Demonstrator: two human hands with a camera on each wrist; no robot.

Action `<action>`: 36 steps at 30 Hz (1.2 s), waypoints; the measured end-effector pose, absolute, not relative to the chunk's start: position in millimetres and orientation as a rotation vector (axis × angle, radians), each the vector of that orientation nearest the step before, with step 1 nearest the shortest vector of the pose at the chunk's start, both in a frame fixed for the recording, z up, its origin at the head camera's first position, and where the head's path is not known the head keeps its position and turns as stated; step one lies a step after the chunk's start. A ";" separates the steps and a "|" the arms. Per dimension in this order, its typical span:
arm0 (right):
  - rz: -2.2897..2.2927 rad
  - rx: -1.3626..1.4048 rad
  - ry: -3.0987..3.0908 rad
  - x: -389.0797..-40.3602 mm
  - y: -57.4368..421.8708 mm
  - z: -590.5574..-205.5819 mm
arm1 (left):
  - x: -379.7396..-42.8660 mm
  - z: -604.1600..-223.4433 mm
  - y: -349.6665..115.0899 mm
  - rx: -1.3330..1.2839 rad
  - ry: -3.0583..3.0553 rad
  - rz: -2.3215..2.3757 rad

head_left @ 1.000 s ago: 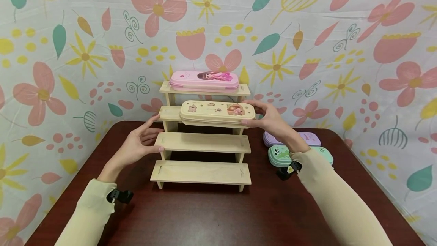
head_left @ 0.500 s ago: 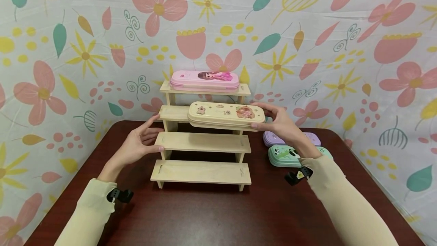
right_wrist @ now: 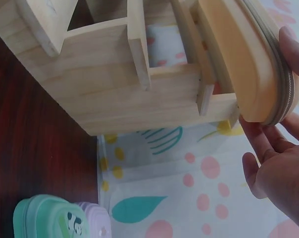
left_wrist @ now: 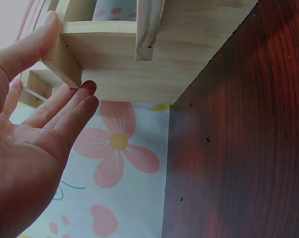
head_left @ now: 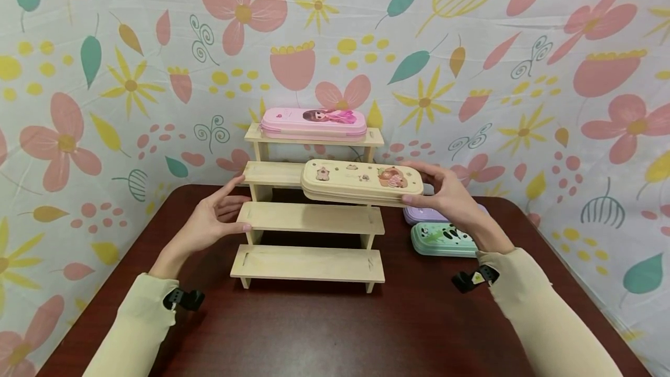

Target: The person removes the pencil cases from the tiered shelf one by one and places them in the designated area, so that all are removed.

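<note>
Free room before wooden rack

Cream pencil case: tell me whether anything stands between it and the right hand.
Nothing visible does. The right hand grips the cream pencil case by its right end; the left hand is aside, at the wooden stand.

My head camera looked forward and down over the bench, far enough back to frame my left hand, my right hand, the shelf and the case against the backdrop. The left wrist camera sat close to its hand, rolled sideways, facing the shelf's left end. The right wrist camera, rolled the opposite way, faced the right end, the case near its lens. Both wrist views shared shelf, bench and backdrop with the head view.
</note>
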State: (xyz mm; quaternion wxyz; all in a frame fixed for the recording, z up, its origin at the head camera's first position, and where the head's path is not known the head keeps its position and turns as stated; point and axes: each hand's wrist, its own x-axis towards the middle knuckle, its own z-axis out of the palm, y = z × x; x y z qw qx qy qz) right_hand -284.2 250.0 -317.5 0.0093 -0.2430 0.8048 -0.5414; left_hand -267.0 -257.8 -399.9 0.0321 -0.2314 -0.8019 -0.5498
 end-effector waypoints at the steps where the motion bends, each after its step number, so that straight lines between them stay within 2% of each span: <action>1: -1.693 -0.763 2.511 -283.0 251.5 -317.6 | -267.0 -400.0 -257.8 -0.714 -2.470 -1.692; 22: -1.715 -0.738 2.567 -259.1 295.9 -325.6 | -265.5 -400.1 -256.9 -0.712 -2.473 -1.650; 31: -1.761 -0.861 2.516 -252.7 325.1 -326.7 | -266.6 -399.0 -256.5 -0.707 -2.477 -1.644; 36: -1.783 -0.842 2.524 -248.7 342.2 -328.8 | -266.9 -398.7 -257.0 -0.711 -2.476 -1.652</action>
